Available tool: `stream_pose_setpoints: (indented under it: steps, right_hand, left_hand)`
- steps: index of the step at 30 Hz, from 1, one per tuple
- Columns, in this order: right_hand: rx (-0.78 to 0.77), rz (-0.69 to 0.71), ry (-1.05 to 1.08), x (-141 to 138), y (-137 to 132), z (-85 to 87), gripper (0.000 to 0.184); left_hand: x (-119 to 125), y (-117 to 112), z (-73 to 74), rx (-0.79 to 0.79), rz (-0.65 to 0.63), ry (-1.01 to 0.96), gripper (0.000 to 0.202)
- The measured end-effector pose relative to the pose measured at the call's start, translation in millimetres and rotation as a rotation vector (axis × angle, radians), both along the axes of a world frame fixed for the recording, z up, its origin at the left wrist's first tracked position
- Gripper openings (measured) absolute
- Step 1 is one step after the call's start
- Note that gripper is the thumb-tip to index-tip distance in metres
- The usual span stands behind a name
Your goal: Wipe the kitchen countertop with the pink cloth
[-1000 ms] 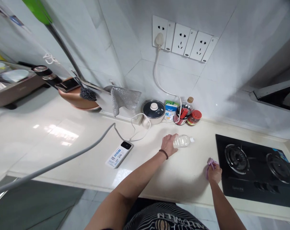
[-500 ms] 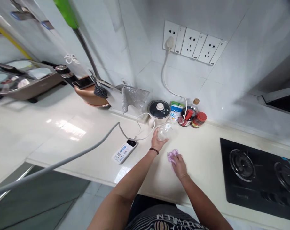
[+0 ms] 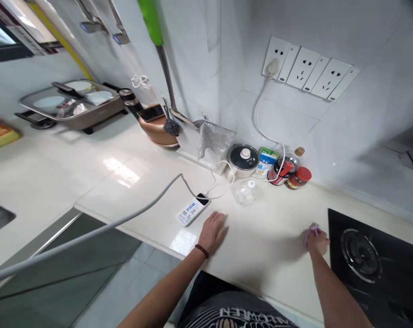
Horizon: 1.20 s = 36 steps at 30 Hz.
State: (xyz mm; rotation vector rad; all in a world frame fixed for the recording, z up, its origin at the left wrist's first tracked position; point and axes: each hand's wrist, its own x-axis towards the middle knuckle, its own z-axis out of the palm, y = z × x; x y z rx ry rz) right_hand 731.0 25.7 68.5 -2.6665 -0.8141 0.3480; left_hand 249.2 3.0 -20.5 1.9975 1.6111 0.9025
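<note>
My left hand [image 3: 211, 231] lies over the pale countertop [image 3: 261, 259], fingers stretched out and holding nothing. Just beyond its fingertips is a white power bank [image 3: 190, 213] with a dark end and a cable. A clear container [image 3: 245, 195], see-through with a small round top, stands on the counter in front of the small lidded pot [image 3: 243, 160]. My right hand [image 3: 318, 241] is closed round a crumpled pale purple cloth [image 3: 311, 231], close to the left edge of the black gas stove [image 3: 373, 269].
By the wall are a blue-and-white packet [image 3: 267, 163], a red-lidded jar [image 3: 299, 177] and a dark jar. A white cable [image 3: 257, 109] hangs from the sockets. A thick grey cable [image 3: 124, 221] crosses at left. Further left stand a copper-coloured pot [image 3: 156, 132] and an electric pan [image 3: 90, 111].
My left hand has let go of the clear container and drawn back toward the counter's front edge. My right hand has carried the cloth rightward to the stove. The view has shifted left.
</note>
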Motion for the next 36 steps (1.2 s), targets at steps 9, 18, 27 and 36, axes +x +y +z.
stream_pose_setpoints:
  steps: [9, 18, 27, 36]
  right_hand:
    - [0.187, 0.828, 0.201, -214, 32, -57.0, 0.031]
    - [0.155, 0.551, 0.096, -84, 15, -47.9, 0.034]
    - [0.037, 0.116, 0.015, -20, 64, -17.1, 0.058]
    - [0.215, 0.956, 0.175, -216, 34, -64.4, 0.032]
  left_hand:
    - [-17, 6, 7.3, 0.059, -0.074, 0.228, 0.049]
    - [-51, -48, -13.6, 0.154, -0.151, 0.409, 0.048]
    - [-39, -40, -8.2, 0.145, -0.138, 0.433, 0.053]
    - [-18, -9, -6.6, 0.091, -0.106, 0.326, 0.054]
